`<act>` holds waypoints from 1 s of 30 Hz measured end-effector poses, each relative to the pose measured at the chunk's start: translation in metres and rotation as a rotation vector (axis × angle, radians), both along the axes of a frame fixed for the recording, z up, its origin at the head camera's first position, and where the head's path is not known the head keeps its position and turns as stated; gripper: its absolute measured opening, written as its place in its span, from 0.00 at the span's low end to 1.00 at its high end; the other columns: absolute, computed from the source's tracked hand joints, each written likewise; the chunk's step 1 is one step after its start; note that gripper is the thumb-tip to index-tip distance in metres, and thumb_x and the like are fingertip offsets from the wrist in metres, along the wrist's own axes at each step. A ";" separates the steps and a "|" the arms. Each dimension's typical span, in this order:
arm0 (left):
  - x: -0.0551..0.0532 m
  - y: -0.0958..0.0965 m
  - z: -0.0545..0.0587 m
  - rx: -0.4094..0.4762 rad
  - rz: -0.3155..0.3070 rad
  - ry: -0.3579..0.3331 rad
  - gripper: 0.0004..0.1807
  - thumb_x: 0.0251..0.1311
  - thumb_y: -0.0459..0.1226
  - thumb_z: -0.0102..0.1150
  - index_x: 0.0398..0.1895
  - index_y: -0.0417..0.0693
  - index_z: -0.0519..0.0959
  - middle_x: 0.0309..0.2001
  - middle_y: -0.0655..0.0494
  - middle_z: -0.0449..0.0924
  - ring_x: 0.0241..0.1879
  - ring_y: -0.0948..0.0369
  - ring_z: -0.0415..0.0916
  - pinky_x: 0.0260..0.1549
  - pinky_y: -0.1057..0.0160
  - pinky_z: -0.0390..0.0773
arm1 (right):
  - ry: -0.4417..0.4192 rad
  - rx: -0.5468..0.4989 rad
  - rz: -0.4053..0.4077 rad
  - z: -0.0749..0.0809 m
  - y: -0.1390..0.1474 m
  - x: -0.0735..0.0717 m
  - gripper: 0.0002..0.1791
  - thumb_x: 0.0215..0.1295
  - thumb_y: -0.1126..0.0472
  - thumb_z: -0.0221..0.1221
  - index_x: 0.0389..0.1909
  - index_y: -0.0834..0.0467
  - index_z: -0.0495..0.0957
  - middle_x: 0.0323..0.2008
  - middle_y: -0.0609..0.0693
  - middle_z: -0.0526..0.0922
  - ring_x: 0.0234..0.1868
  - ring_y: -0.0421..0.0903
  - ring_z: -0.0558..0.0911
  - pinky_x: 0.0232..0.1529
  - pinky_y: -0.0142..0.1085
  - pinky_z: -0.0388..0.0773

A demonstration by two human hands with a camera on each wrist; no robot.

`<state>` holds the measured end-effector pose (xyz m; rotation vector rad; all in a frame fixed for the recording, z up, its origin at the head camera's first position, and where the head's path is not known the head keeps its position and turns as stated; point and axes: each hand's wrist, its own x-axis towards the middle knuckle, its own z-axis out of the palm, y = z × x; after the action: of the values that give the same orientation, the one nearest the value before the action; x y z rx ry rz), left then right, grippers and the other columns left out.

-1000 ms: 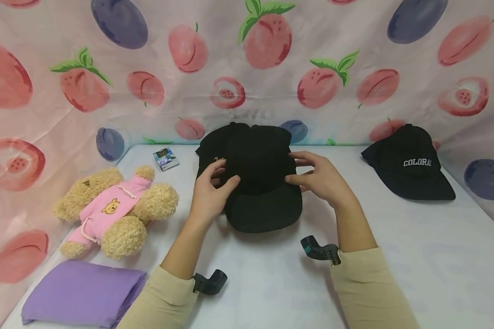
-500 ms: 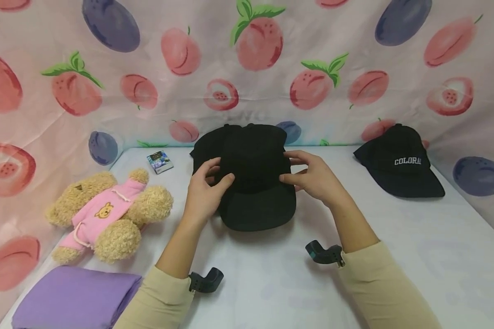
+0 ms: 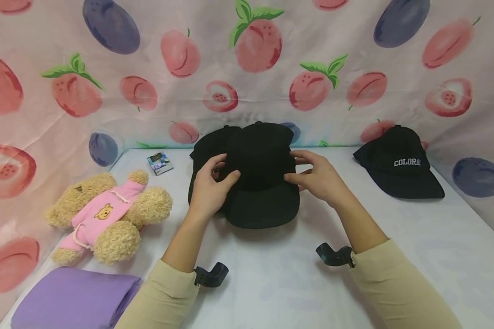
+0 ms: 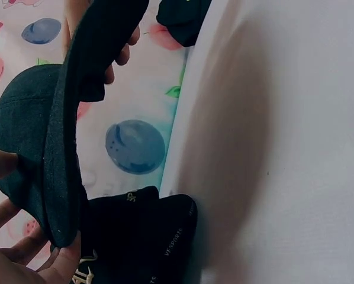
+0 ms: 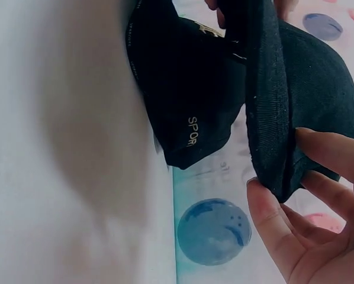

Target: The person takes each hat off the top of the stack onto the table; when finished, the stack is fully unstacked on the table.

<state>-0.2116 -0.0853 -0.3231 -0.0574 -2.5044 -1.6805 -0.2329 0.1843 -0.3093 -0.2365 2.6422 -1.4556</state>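
Both hands hold a plain black baseball cap [image 3: 261, 160] by its two sides, its brim toward me. In the wrist views the held cap [image 5: 319, 77] is raised off the table, and its shadow falls on the white surface. My left hand [image 3: 207, 189] pinches the left edge of the cap, thumb in front and fingers behind. On the other edge, my right hand [image 3: 319, 178] pinches the same way. Directly behind stands a second black cap [image 3: 206, 157], partly hidden; its light lettering shows in the wrist views.
A black cap with white lettering [image 3: 399, 162] sits at the back right. On the left lie a teddy bear in a pink hoodie [image 3: 111, 214], a folded purple cloth [image 3: 74, 297] and a small box with a blue floral pattern [image 3: 159, 163]. A fruit-print curtain [image 3: 263, 100] backs the table.
The head view has shifted slightly. Both hands have moved a little to the right with the held cap, so more of the cap behind it shows.
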 end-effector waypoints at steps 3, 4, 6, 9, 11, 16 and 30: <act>-0.001 0.002 0.000 0.001 -0.002 -0.002 0.32 0.66 0.45 0.65 0.73 0.55 0.71 0.70 0.48 0.73 0.69 0.45 0.68 0.70 0.43 0.68 | -0.001 0.002 0.000 0.000 0.002 0.000 0.39 0.68 0.57 0.67 0.78 0.50 0.64 0.75 0.61 0.67 0.59 0.59 0.83 0.55 0.52 0.84; -0.002 0.002 0.000 0.001 0.000 -0.006 0.32 0.66 0.45 0.65 0.73 0.56 0.71 0.70 0.48 0.72 0.69 0.46 0.68 0.69 0.43 0.68 | 0.001 0.004 -0.001 0.000 0.002 0.000 0.39 0.68 0.57 0.67 0.78 0.50 0.64 0.75 0.60 0.67 0.59 0.59 0.83 0.55 0.52 0.84; -0.003 0.003 0.000 0.000 -0.003 -0.011 0.32 0.67 0.45 0.65 0.73 0.56 0.71 0.71 0.48 0.72 0.69 0.46 0.68 0.69 0.43 0.68 | 0.004 0.013 -0.005 0.001 0.004 0.000 0.39 0.68 0.56 0.67 0.78 0.50 0.64 0.75 0.60 0.67 0.59 0.59 0.83 0.55 0.52 0.84; -0.004 0.006 0.001 -0.002 -0.005 -0.017 0.32 0.67 0.46 0.65 0.73 0.57 0.71 0.70 0.49 0.72 0.68 0.46 0.68 0.69 0.43 0.68 | 0.004 0.026 -0.015 0.001 0.005 0.001 0.40 0.68 0.56 0.67 0.79 0.50 0.62 0.76 0.60 0.67 0.59 0.59 0.83 0.56 0.52 0.84; -0.006 0.008 0.002 -0.004 -0.010 -0.011 0.32 0.66 0.46 0.65 0.73 0.56 0.71 0.70 0.48 0.72 0.68 0.46 0.68 0.68 0.44 0.69 | 0.000 0.032 -0.025 0.001 0.006 0.001 0.40 0.69 0.55 0.67 0.79 0.50 0.62 0.76 0.60 0.67 0.59 0.59 0.83 0.56 0.52 0.84; -0.009 0.012 0.000 0.000 -0.020 0.011 0.31 0.66 0.45 0.65 0.73 0.55 0.72 0.70 0.48 0.73 0.67 0.46 0.69 0.68 0.44 0.69 | 0.001 0.040 -0.040 0.000 0.010 0.002 0.41 0.69 0.54 0.66 0.80 0.49 0.61 0.76 0.60 0.66 0.59 0.59 0.83 0.58 0.53 0.82; -0.012 0.023 -0.009 0.020 -0.011 0.055 0.30 0.66 0.43 0.65 0.71 0.50 0.73 0.67 0.47 0.75 0.68 0.50 0.70 0.71 0.50 0.67 | 0.014 0.054 -0.038 -0.001 0.017 0.002 0.41 0.69 0.55 0.66 0.80 0.50 0.60 0.76 0.60 0.66 0.60 0.60 0.83 0.60 0.56 0.80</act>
<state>-0.2233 -0.0626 -0.3325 -0.1138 -2.4520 -1.6841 -0.2314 0.2016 -0.3102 -0.1926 2.7076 -1.3957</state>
